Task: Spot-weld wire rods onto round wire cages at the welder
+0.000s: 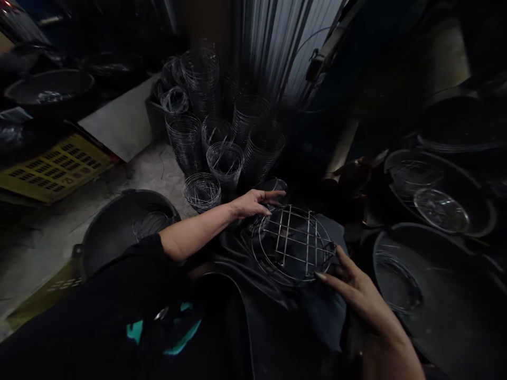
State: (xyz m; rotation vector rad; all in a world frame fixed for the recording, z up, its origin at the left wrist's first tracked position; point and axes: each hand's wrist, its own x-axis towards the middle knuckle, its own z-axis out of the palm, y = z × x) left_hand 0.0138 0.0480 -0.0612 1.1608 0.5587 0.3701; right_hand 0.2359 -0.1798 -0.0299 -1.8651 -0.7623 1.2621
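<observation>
A round wire rack with crossed bars and a double ring rim lies tilted above my lap, over dark cloth. My right hand pinches its right edge between thumb and fingers. At the far left of the rim is my left hand, its fingers stretched out and apart from the thumb. The thumb tip comes close to the ring; whether it touches I cannot tell. Just beyond that hand, stacks of wire rings stand on the floor.
On the left, a black basin holds loose wire, near a yellow crate. Large dark basins with wire rings inside stand close on my right. Pale metal rods or panels rise behind the stacks. The scene is dim.
</observation>
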